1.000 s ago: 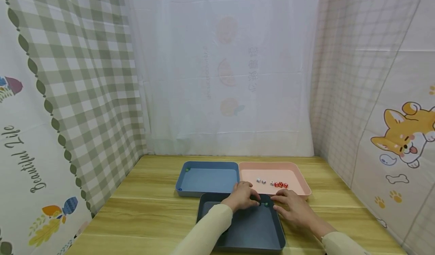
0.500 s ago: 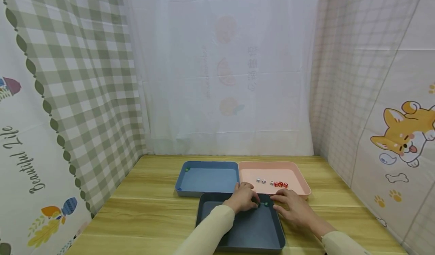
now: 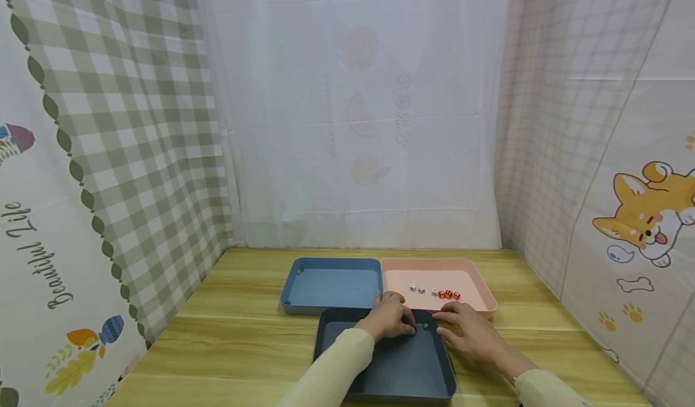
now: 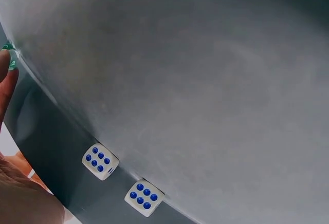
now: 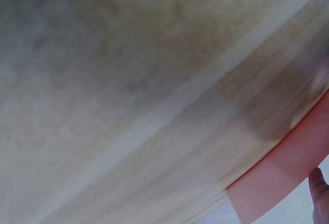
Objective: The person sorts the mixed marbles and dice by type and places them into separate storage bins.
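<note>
My left hand (image 3: 388, 318) reaches into the dark grey tray (image 3: 402, 374) near its far wall. In the left wrist view, its fingertips (image 4: 4, 64) pinch a small green glass marble (image 4: 13, 63), partly hidden. A second green marble (image 3: 426, 326) lies in the tray's far right corner, between the two hands. Two white dice with blue dots, a left die (image 4: 100, 161) and a right die (image 4: 144, 198), sit along the tray wall; the left hand and sleeve hide them from the head view. My right hand (image 3: 469, 333), fingers extended, rests at the tray's right rim and holds nothing.
Behind stand a blue tray (image 3: 331, 280), with a green marble (image 3: 300, 270) and a blue marble (image 3: 288, 302), and a pink tray (image 3: 472, 277) holding white dice (image 3: 417, 289) and red dice (image 3: 449, 295). Curtains enclose the wood-grain table (image 3: 239, 334).
My left hand has shifted slightly toward me, and its fingers have closed around the green marble by the far wall. The right hand has stayed still.
</note>
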### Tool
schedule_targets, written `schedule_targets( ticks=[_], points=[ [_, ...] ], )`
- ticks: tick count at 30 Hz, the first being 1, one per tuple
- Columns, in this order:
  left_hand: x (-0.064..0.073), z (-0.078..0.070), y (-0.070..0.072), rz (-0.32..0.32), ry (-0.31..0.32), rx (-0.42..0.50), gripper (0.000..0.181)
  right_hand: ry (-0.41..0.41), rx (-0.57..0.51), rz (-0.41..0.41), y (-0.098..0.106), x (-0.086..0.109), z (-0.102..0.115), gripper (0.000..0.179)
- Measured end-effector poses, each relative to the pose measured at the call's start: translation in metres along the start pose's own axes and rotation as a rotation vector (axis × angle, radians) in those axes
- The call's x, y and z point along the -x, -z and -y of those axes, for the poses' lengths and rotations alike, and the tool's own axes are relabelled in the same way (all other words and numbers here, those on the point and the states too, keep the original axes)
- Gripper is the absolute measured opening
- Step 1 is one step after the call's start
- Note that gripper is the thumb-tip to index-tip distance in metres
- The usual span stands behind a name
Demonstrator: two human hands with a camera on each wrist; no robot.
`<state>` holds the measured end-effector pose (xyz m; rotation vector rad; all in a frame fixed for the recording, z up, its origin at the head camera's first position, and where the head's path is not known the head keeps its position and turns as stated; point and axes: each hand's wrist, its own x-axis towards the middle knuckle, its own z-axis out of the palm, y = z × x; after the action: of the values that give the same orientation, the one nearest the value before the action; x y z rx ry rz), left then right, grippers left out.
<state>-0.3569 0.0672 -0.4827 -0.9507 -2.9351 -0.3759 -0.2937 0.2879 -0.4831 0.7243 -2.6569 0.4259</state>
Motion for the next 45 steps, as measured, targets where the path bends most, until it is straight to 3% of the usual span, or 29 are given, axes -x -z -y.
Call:
schedule_targets(
  ticks=[8, 22, 35, 45],
  points=[
    [-0.003, 0.003, 0.004, 0.004, -0.007, 0.05, 0.005, -0.014, -0.006, 0.014, 0.0, 0.0, 0.0, 0.031],
    [-0.005, 0.01, 0.029, -0.052, 0.003, 0.099, 0.004, -0.017, 0.0, 0.015, 0.0, -0.001, 0.0, 0.03],
    [-0.005, 0.038, 0.048, -0.126, 0.046, 0.167, 0.009, -0.004, -0.001, -0.012, -0.001, 0.001, -0.001, 0.03],
    [-0.005, 0.06, 0.065, -0.177, 0.144, 0.243, 0.007, 0.009, 0.001, -0.026, -0.002, 0.001, -0.001, 0.028]
  ],
)
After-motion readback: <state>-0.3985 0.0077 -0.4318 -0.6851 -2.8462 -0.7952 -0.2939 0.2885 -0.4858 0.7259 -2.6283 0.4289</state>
